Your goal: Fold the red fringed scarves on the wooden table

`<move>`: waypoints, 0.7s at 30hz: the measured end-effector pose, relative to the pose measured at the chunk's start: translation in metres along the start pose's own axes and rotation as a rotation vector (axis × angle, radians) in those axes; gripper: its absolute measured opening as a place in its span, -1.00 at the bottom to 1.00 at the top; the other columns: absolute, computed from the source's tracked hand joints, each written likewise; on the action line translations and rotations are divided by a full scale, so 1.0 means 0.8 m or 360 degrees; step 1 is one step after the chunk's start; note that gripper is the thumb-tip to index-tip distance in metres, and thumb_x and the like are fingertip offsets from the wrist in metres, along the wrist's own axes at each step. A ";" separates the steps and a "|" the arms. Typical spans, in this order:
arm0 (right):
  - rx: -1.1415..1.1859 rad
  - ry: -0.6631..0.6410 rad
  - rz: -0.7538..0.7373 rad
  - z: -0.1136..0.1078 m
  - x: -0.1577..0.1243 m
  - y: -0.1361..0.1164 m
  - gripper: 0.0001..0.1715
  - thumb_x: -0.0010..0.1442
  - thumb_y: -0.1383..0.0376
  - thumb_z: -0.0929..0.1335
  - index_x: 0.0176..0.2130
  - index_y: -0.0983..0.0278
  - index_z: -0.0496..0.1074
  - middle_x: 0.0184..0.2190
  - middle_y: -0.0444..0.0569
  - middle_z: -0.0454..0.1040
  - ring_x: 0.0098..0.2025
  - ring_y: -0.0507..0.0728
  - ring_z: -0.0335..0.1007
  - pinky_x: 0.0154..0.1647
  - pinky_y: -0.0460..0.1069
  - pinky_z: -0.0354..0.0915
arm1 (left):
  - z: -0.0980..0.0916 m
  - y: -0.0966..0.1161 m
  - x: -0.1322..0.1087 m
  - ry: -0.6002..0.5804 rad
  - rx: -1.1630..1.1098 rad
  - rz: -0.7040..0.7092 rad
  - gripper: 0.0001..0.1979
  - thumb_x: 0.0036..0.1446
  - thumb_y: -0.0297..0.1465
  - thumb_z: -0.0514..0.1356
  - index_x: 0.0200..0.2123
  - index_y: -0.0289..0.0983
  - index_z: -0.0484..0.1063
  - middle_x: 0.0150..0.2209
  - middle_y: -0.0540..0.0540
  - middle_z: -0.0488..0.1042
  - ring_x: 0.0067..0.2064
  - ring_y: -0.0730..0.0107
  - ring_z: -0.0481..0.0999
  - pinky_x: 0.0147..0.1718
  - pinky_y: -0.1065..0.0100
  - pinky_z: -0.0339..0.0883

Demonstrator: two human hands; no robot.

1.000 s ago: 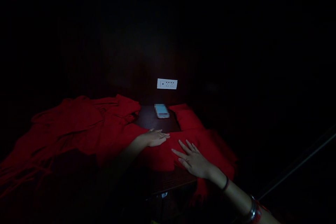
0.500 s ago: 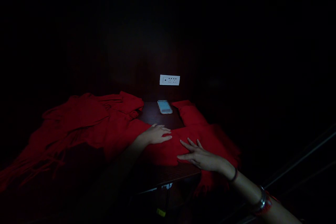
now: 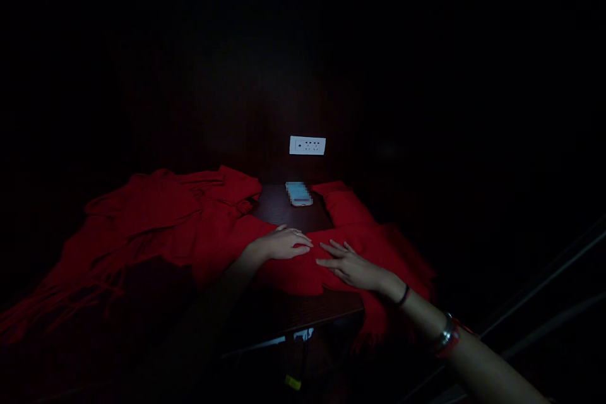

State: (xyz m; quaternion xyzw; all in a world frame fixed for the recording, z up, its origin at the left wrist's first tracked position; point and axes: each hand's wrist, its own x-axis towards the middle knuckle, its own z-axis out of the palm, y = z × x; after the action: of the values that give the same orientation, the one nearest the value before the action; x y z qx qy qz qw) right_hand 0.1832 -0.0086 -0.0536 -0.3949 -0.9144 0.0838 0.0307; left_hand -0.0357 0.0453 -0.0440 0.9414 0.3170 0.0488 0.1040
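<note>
A red fringed cloth (image 3: 146,205) lies bunched on the left and runs across the dark table (image 3: 303,312) to the right, where part of it hangs over the front edge. My left hand (image 3: 284,243) rests on its middle stretch, palm down with the fingers extended. Just right of it, my right hand (image 3: 353,267) lies on the cloth with its fingers spread. Neither hand grips anything. The fingertips of the two hands are close together but apart.
A phone (image 3: 298,194) with a blurred screen lies on the table behind the hands. Beyond it, a white socket plate (image 3: 307,145) is on the dark wall. Below the table edge is a small yellow object (image 3: 293,382). The surroundings are very dark.
My right hand has moved left and slightly away from me over the cloth, closer to my left hand. My left hand has barely moved.
</note>
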 end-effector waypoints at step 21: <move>-0.0095 -0.0060 0.0378 -0.002 -0.037 0.026 -0.30 0.06 -0.08 0.13 0.14 0.04 -0.08 0.21 -0.01 -0.23 0.19 0.33 -0.44 0.06 0.36 -0.34 | -0.021 -0.048 -0.024 0.0285 0.0009 -0.0476 -0.53 0.15 -0.18 -0.23 0.02 -0.23 0.20 0.06 -0.04 0.22 0.07 0.40 0.16 0.04 0.37 -0.02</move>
State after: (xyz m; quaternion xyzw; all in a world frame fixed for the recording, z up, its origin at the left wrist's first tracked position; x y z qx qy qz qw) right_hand 0.2186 -0.0157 -0.0557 -0.4994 -0.8637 0.0669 -0.0084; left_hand -0.0766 0.0663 -0.0366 0.8759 0.4618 0.1155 0.0788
